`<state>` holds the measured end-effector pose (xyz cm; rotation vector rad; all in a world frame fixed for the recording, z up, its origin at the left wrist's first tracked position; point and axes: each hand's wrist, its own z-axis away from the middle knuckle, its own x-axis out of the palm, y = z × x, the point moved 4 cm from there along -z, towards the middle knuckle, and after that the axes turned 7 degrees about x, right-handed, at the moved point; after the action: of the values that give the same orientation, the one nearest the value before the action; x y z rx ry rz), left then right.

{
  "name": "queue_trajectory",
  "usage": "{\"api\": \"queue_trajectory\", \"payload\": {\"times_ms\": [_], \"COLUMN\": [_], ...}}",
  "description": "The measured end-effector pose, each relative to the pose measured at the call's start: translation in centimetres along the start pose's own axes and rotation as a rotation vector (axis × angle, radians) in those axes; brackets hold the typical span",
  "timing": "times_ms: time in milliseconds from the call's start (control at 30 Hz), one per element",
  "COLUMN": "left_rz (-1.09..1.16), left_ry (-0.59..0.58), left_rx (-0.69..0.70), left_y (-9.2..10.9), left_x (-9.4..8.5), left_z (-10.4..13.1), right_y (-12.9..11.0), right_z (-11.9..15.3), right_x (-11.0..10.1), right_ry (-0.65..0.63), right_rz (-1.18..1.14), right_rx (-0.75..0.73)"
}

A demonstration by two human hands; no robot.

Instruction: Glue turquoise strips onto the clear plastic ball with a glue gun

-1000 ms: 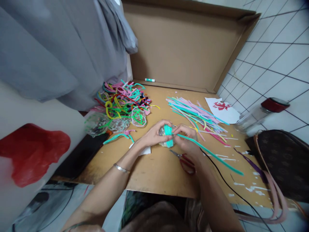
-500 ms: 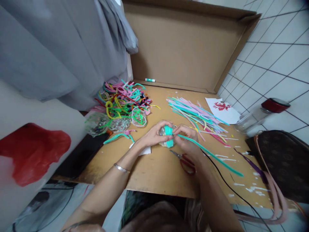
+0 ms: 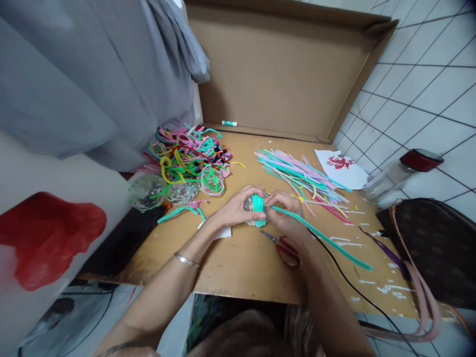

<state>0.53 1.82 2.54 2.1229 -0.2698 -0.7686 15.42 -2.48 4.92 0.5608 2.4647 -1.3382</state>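
Observation:
My left hand (image 3: 240, 205) is wrapped round a small clear ball-like object (image 3: 249, 204), with its thumb in front and fingers behind. Several turns of turquoise pipe cleaner (image 3: 258, 208) run in a band round its middle. At the band's right side, my right hand (image 3: 284, 210) pinches a turquoise pipe cleaner (image 3: 327, 239), whose long free end slants down to the right past the wrist. Red-handled scissors (image 3: 285, 250) lie on the table just below my hands. The underside of the clear object is hidden.
A tangled heap of coloured pipe cleaners (image 3: 189, 153) lies at the left, beside clear round pieces (image 3: 182, 192). Straight pipe cleaners (image 3: 301, 173) are bunched at the back right. Farther right stand a red-lidded bottle (image 3: 394, 176) and a brown bag (image 3: 431, 248). Cardboard (image 3: 282, 69) rises behind.
The hands keep nearly the same grip and place. The turquoise band has turned slightly in my left hand. The whole view has shifted a little.

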Motion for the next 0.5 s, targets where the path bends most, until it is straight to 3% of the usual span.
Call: {"api": "queue_trajectory", "payload": {"times_ms": [267,500], "left_rz": [-0.108,-0.122], "left_ry": [0.006,0.022], "left_rx": [0.026,0.026], "left_y": [-0.45,-0.03], "left_x": [0.37,0.29], "left_z": [0.0,0.02], "right_y": [0.01,0.04], "right_z": [0.08,0.1], "right_x": [-0.11,0.1], "right_ry": [0.01,-0.054], "right_rz": [-0.004,-0.001], "right_rx": [0.01,-0.027]}}
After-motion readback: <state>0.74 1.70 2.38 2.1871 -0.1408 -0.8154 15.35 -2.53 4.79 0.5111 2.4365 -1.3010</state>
